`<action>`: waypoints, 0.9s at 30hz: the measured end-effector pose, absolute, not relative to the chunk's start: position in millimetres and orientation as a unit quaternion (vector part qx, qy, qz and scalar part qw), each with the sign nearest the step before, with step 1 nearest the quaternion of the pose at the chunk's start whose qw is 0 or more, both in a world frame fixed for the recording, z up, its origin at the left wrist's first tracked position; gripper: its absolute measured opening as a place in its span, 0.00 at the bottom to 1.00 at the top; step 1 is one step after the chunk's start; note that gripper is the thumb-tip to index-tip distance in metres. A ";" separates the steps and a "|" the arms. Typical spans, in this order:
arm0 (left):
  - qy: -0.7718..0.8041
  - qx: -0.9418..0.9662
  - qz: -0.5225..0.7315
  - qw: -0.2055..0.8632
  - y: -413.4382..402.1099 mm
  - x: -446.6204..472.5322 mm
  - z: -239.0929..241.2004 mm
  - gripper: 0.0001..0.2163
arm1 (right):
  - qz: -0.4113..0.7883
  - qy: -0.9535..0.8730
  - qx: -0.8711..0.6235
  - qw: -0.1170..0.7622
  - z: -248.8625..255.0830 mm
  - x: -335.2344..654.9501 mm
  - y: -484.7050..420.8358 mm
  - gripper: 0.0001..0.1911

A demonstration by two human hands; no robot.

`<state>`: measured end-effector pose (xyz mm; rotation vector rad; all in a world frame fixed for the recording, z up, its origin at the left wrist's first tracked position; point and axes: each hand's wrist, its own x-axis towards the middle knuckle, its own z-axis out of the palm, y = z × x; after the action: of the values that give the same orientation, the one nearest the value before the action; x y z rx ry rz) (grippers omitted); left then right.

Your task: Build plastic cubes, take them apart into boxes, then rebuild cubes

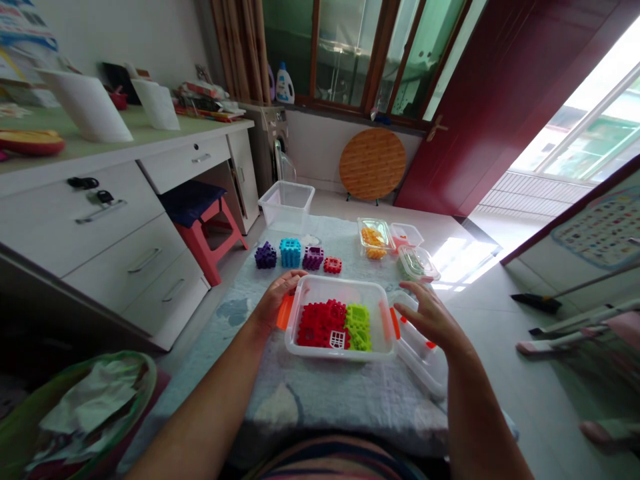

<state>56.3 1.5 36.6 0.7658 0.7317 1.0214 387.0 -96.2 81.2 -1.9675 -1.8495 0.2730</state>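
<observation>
A clear plastic storage box with orange latches sits in front of me on the cloth-covered table. Inside it lie red toy blocks, lime green blocks and one white piece. My left hand grips the box's left end, fingers over the rim beside the latch. At the right end, my right hand has its fingers spread near the other latch and holds nothing. Partly under the right forearm lies a clear lid with orange parts.
Behind the box stand a dark blue block, a light blue one, a purple one and a small red one. Farther back are a clear bin and small containers. A waste basket stands at left.
</observation>
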 end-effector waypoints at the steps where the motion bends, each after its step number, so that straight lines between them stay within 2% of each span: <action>1: 0.333 0.350 0.466 0.742 1.6 56.5 37.0 0.17 | 0.101 -0.663 -0.719 0.180 77.7 392.7 -105.8 0.30; 4: 0.331 0.354 0.465 0.741 1.2 56.8 38.5 0.18 | 0.112 -0.649 -0.747 0.095 63.6 406.0 -131.5 0.40; 7: 0.334 0.362 0.463 0.737 0.1 56.2 38.8 0.19 | 0.116 -0.635 -0.763 0.046 46.9 411.7 -146.5 0.49; 11: 0.338 0.375 0.476 0.720 -1.0 55.5 35.5 0.20 | 0.112 -0.609 -0.785 0.019 32.8 413.7 -152.7 0.58; 14: 0.335 0.365 0.478 0.725 -1.4 55.9 33.7 0.21 | 0.110 -0.600 -0.792 0.032 32.1 418.6 -155.6 0.59; 17: 0.334 0.362 0.472 0.732 -1.7 56.4 35.3 0.20 | 0.112 -0.616 -0.777 0.067 33.6 426.5 -159.5 0.50; 22: 0.340 0.372 0.473 0.722 -1.4 56.6 38.5 0.20 | 0.077 -0.613 -0.771 0.153 31.2 433.1 -159.2 0.15; 23: 0.343 0.372 0.473 0.721 -1.1 56.5 38.3 0.21 | 0.075 -0.614 -0.766 0.173 31.5 432.9 -158.0 0.13; 27: 0.349 0.379 0.474 0.714 -0.6 55.3 35.8 0.21 | 0.069 -0.589 -0.763 0.257 43.0 430.7 -155.9 0.17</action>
<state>55.3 -0.6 35.8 0.8407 0.7736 1.0495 430.7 -155.9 43.0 -2.0694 -1.5972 0.1876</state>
